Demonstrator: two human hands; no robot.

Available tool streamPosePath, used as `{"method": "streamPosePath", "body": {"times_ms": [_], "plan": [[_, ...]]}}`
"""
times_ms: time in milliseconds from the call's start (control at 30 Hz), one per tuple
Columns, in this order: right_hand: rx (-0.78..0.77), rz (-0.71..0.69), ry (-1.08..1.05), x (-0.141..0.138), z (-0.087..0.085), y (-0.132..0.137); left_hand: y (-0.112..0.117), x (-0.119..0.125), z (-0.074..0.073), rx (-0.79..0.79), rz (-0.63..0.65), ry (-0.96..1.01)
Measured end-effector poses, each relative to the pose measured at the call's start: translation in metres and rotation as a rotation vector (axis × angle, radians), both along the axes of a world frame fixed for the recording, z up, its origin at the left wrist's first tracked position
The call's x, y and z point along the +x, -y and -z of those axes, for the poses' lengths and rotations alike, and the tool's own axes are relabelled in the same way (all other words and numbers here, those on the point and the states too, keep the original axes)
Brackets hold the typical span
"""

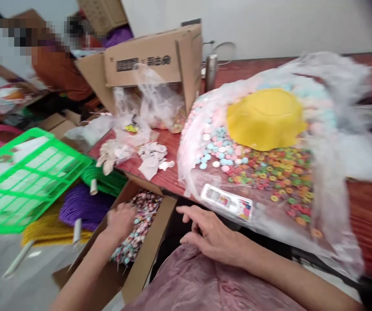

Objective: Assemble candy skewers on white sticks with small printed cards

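Note:
My left hand (pixel 121 221) is over an open cardboard box (pixel 144 255) on the left, at the edge of a heap of small multicoloured pieces (pixel 142 220) with thin sticks among them. Its fingers are blurred and partly hidden, so their hold does not show. My right hand (pixel 207 231) hovers above my lap, just in front of the table edge, index finger stretched out and thumb apart, holding nothing. Closest to it on the table is a white printed packet (pixel 227 201) lying on clear plastic sheeting (pixel 279 231).
Pastel candies (pixel 220 151) and coloured rings (pixel 279 172) lie around a yellow wavy-edged bowl-like piece (pixel 266 119). A large cardboard box (pixel 147 58) and crumpled gloves (pixel 110 153) are further back. A green plastic basket (pixel 37 172) and mesh rolls (pixel 84 205) are at left. Another person (pixel 58 69) sits behind.

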State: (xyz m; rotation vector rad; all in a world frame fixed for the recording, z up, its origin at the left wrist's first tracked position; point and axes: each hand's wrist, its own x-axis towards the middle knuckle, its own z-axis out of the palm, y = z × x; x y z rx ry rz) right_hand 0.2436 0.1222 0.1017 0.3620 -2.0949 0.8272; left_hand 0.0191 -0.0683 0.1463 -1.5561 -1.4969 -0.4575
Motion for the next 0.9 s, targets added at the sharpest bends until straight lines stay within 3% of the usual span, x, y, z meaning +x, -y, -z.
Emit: {"method": "streamPosePath", "body": {"times_ms": [67, 100, 133, 233, 300, 367, 433, 533, 667, 733, 833, 900], "plan": [[0.051, 0.118, -0.203, 0.022, 0.008, -0.006, -0.007, -0.003, 0.007, 0.09, 0.008, -0.026], [0.023, 0.182, -0.293, 0.034, 0.01, -0.011, -0.018, 0.008, 0.007, -0.048, -0.003, 0.039], [-0.019, 0.261, -0.364, 0.047, 0.012, -0.018, -0.033, 0.026, 0.006, -0.115, 0.153, 0.049], [-0.029, 0.621, -0.509, 0.088, 0.016, -0.051, -0.095, 0.108, -0.003, -0.442, 0.432, 0.051], [0.091, 0.978, -0.586, 0.118, 0.023, -0.082, -0.139, 0.156, -0.01, -0.589, 0.356, -0.099], [0.172, 1.39, -0.605, 0.151, 0.034, -0.118, -0.174, 0.182, -0.012, -0.673, 0.181, -0.206], [0.172, 1.653, -0.473, 0.186, 0.052, -0.152, -0.195, 0.183, -0.009, -0.733, 0.096, -0.26], [0.16, 1.795, -0.248, 0.241, 0.084, -0.178, -0.205, 0.157, 0.005, -0.731, 0.097, -0.313], [-0.038, 2.066, -0.247, 0.293, 0.122, -0.163, -0.203, 0.121, 0.028, -0.433, 0.343, -0.448], [-0.19, 2.156, -0.186, 0.3, 0.136, -0.15, -0.205, 0.114, 0.033, -0.31, 0.496, -0.424], [-0.281, 2.058, 0.078, 0.285, 0.149, -0.142, -0.21, 0.117, 0.031, -0.242, 0.666, -0.318], [-0.291, 2.004, 0.212, 0.27, 0.154, -0.145, -0.212, 0.121, 0.029, -0.231, 0.688, -0.264]]}}
